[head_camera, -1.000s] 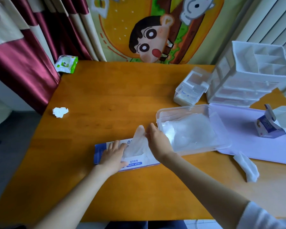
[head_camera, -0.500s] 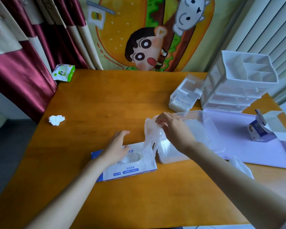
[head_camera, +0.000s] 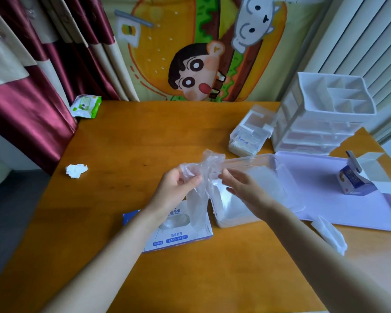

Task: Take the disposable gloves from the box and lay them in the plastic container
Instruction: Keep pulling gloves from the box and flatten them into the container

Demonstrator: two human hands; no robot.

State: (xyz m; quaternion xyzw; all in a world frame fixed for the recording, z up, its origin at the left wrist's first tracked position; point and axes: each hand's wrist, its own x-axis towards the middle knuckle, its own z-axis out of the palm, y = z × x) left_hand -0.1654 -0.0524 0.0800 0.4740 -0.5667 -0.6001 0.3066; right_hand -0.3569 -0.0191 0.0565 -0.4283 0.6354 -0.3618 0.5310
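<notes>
A thin, clear, crumpled plastic disposable glove [head_camera: 202,177] is held up over a wooden table [head_camera: 122,143], pinched near its upper part between thumb & fingers of the left hand [head_camera: 174,190]. The glove's long axis is seen running approx. vertical: a bunched top above the pinch, and a loose tail hung down toward the right end of the white-and-blue cardboard glove box [head_camera: 178,238]. Whether the tail touches the box cannot be told. The right hand [head_camera: 244,188] is shown open, fingers relaxed, just beside the glove on its right; contact w/ the film cannot be confirmed. The shallow, clear, rectangular plastic container [head_camera: 253,157] is set immediately right of the glove, beneath the right hand, w/ pale film, prob. gloves, seen inside. The right hand is judged nearer to it, so a short carry rightward & a flat lowering are called for.
</notes>
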